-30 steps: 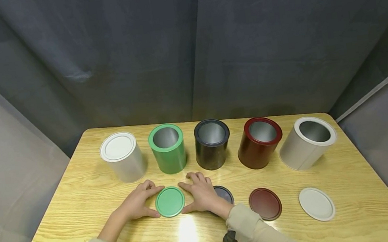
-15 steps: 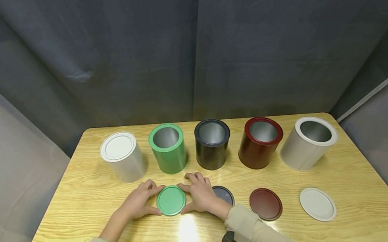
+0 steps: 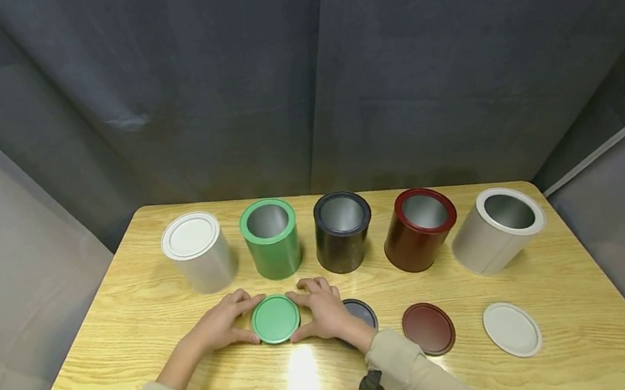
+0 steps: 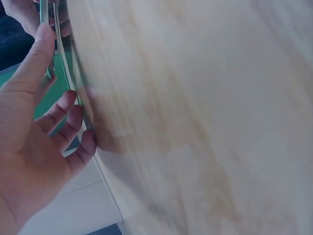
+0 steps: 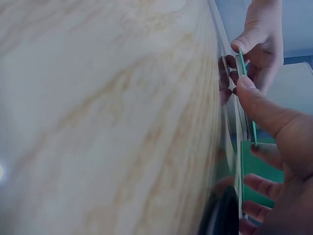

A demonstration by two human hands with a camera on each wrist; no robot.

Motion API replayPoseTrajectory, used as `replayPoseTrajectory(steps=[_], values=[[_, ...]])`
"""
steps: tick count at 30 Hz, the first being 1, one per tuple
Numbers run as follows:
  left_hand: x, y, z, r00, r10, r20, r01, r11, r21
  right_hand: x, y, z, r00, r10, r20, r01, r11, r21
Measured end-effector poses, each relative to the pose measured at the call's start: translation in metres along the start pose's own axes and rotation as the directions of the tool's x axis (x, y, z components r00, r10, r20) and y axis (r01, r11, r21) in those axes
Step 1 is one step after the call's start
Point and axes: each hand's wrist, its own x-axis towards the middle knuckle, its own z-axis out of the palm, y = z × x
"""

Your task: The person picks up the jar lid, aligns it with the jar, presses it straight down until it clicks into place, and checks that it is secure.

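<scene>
A round green lid (image 3: 276, 319) is held level between both hands, in front of the open green can (image 3: 276, 250). My left hand (image 3: 224, 324) grips its left edge with thumb and index finger. On the opposite edge, my right hand (image 3: 322, 309) pinches it the same way, the other fingers spread forward. Seen edge-on in the right wrist view, the lid (image 5: 241, 63) shows a gap from the tabletop, where its reflection appears. In the left wrist view, the remaining fingers of the left hand (image 4: 36, 132) curve loosely beside the lid.
Behind the hands stand a lidded white can (image 3: 204, 262) and open black (image 3: 339, 253), dark red (image 3: 411, 245) and off-white (image 3: 477, 247) cans. A black lid (image 3: 362, 313), partly under the right arm, a red lid (image 3: 429, 328) and a white lid (image 3: 512, 329) lie on the wooden table (image 3: 107, 373).
Both hands have taken hold of the green lid by its edges. It has shifted slightly forward toward the green can and come up off the table. The cans and other lids stay put.
</scene>
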Motion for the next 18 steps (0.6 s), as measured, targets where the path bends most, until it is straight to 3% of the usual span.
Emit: replayPoseTrajectory(steps=[10, 18], values=[[0.0, -0.001, -0.003, 1.0, 0.003, 0.01, -0.002, 0.996, -0.089, -0.001, 0.003, -0.006, 0.998, -0.065, -0.012, 0.066, 0.995, 0.072], [0.002, 0.0, -0.005, 0.998, 0.045, -0.035, -0.05, 0.99, -0.134, -0.003, 0.004, -0.011, 0.995, -0.09, -0.042, 0.094, 0.99, 0.104]])
